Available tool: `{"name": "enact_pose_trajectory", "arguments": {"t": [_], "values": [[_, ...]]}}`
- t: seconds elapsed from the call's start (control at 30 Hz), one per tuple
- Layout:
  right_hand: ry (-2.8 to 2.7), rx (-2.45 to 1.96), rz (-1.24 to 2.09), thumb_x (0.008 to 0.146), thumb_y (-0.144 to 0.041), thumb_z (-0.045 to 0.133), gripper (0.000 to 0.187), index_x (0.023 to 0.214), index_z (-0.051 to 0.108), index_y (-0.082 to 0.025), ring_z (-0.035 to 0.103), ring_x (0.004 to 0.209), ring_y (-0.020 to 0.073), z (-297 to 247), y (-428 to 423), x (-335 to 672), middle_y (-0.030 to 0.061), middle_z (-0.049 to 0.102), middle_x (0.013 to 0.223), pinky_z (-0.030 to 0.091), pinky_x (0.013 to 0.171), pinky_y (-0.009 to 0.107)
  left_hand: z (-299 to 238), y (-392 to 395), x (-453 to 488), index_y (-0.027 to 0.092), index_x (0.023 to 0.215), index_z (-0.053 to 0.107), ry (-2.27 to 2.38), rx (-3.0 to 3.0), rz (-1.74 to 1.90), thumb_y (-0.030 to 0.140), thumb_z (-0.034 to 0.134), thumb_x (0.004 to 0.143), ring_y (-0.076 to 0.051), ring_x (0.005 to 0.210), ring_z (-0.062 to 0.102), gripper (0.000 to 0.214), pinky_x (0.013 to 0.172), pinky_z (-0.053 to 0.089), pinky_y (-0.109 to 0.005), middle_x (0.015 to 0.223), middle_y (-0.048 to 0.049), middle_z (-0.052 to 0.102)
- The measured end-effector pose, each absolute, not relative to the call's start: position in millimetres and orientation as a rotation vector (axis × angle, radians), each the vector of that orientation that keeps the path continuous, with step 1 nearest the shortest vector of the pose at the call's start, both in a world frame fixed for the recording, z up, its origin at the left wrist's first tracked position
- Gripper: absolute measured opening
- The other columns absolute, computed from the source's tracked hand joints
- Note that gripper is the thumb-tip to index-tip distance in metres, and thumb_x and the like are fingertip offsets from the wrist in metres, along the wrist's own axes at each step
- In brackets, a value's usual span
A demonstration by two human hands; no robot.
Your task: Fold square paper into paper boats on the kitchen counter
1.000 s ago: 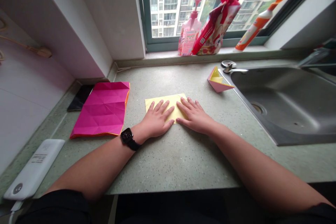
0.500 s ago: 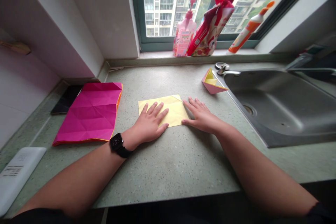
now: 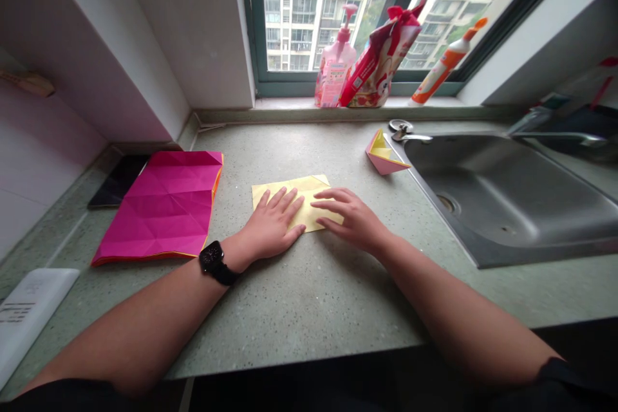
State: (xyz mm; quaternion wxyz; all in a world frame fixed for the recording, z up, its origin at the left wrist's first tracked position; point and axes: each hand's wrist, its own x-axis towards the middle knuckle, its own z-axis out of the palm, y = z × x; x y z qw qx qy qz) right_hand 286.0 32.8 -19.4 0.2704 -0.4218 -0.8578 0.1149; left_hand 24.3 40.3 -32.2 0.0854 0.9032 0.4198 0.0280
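Observation:
A folded yellow paper [image 3: 309, 188] lies flat on the speckled green counter [image 3: 309, 309]. My left hand [image 3: 270, 226], with a black watch on the wrist, rests flat on the paper's left half, fingers spread. My right hand [image 3: 350, 219] lies on the paper's right part, its fingers stretched leftward across it, almost meeting the left hand. Neither hand holds anything. A small folded pink-and-yellow paper boat [image 3: 383, 154] sits farther back right, beside the sink.
A stack of creased magenta paper [image 3: 164, 206] lies to the left, partly over a dark phone [image 3: 116, 181]. A white device [image 3: 29, 315] sits at front left. A steel sink [image 3: 506, 196] fills the right. Pink pump bottle [image 3: 333, 67], red bag [image 3: 381, 58] and orange bottle [image 3: 441, 67] stand on the windowsill.
My right hand slid off the paper's right edge half a second ago and has now come back left onto it. My left hand stayed pressed on the paper. The view shifted slightly.

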Motion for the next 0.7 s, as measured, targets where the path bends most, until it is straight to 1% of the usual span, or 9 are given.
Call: {"name": "enact_pose_trajectory", "arguments": {"t": [0.13, 0.3, 0.4, 0.53, 0.7], "values": [[-2.469, -1.044, 0.385, 0.105, -0.032, 0.068, 0.026, 0.128, 0.080, -0.034, 0.072, 0.119, 0.0262, -21, 25, 277, 0.0069, 0.080, 0.127, 0.058, 0.106, 0.049, -31, 40, 22, 0.018, 0.175, 0.027, 1.244, 2.701, 0.093, 0.057, 0.031, 0.114, -0.034, 0.172, 0.015, 0.072, 0.138, 0.009, -0.060, 0.183, -0.0141, 0.026], [-2.551, -1.050, 0.398, 0.102, -0.031, 0.073, 0.031, 0.132, 0.080, -0.039, 0.069, 0.123, 0.0272, -17, 21, 278, 0.0061, 0.077, 0.132, 0.057, 0.107, 0.049, -24, 38, 22, 0.021, 0.175, 0.028, 1.210, 2.703, 0.043, 0.056, 0.027, 0.116, -0.034, 0.172, 0.013, 0.069, 0.137, 0.009, -0.060, 0.183, -0.0133, 0.024], [-2.578, -1.062, 0.377, 0.101, -0.031, 0.075, 0.035, 0.134, 0.079, -0.042, 0.068, 0.124, 0.0288, -16, 19, 278, 0.0063, 0.075, 0.132, 0.057, 0.107, 0.051, -21, 37, 22, 0.020, 0.175, 0.026, 1.217, 2.690, 0.002, 0.056, 0.026, 0.116, -0.036, 0.172, 0.011, 0.069, 0.137, 0.008, -0.064, 0.184, -0.0148, 0.021], [-2.581, -1.070, 0.372, 0.101, -0.032, 0.075, 0.033, 0.131, 0.080, -0.044, 0.068, 0.123, 0.0292, -18, 19, 278, 0.0062, 0.074, 0.132, 0.058, 0.107, 0.052, -21, 33, 22, 0.024, 0.176, 0.024, 1.252, 2.705, 0.004, 0.051, 0.029, 0.116, -0.041, 0.172, 0.010, 0.066, 0.134, 0.006, -0.072, 0.185, -0.0148, 0.017], [-2.562, -1.051, 0.369, 0.102, -0.031, 0.072, 0.031, 0.129, 0.081, -0.043, 0.069, 0.122, 0.0298, -22, 21, 280, 0.0062, 0.075, 0.131, 0.058, 0.106, 0.054, -18, 24, 20, 0.023, 0.176, 0.025, 1.283, 2.748, 0.008, 0.042, 0.027, 0.116, -0.041, 0.172, 0.012, 0.063, 0.135, 0.001, -0.073, 0.185, -0.0139, 0.018]]}}
